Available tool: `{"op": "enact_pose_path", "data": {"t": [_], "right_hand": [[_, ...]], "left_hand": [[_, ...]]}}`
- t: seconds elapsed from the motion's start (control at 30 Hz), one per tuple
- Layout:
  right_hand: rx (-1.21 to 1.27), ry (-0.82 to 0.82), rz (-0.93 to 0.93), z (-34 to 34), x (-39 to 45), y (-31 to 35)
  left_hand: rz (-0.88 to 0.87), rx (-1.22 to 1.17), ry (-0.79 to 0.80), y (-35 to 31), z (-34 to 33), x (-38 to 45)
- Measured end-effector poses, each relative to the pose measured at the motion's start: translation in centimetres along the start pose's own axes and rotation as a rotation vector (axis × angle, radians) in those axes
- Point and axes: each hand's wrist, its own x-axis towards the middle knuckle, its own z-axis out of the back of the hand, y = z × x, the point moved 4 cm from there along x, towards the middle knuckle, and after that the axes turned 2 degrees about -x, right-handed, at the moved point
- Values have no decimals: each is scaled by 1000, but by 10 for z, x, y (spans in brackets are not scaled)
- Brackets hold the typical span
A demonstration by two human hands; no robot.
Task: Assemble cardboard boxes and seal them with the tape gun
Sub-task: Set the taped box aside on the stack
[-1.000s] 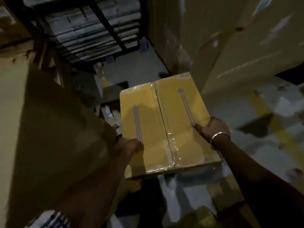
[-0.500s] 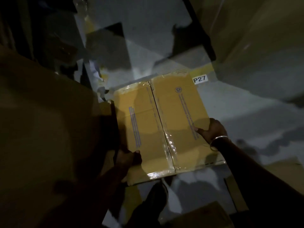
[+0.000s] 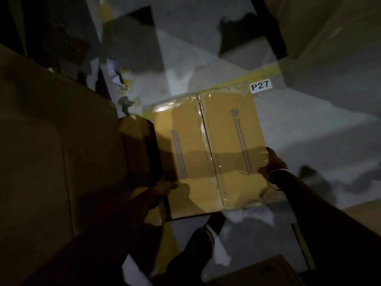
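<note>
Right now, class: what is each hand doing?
Left hand: grips the left edge of the taped cardboard box.
Right hand: grips the box's right edge.

Matt yellow-brown cardboard is being shown by the sealed box [image 3: 208,149], its centre seam being covered by a glossy, clear plastic tape strip [image 3: 208,141] that is wrinkled in places. A shiny metal bangle [image 3: 275,179] is being worn on the right wrist. Smooth grey concrete is being presented by the floor [image 3: 309,124], with a white paper label [image 3: 260,87] stuck on it.
</note>
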Motion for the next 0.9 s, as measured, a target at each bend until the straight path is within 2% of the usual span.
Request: {"op": "enact_pose_path", "data": {"t": [0.13, 0.23, 0.4, 0.5, 0.63, 0.9], "right_hand": [[31, -15, -20, 17, -40, 20], [72, -8, 0, 40, -98, 57], [165, 24, 21, 102, -219, 137], [196, -32, 72, 154, -297, 193], [151, -112, 194, 216, -390, 267], [155, -415, 495, 310, -548, 425]], "left_hand": [[-46, -28, 5, -45, -21, -50], [-61, -71, -82, -88, -28, -112], [-115, -82, -98, -167, -16, -226], [-254, -107, -79, -219, 10, -300], [-417, -83, -130, -278, 59, -396], [-828, -99, -269, -379, 168, -577]]}}
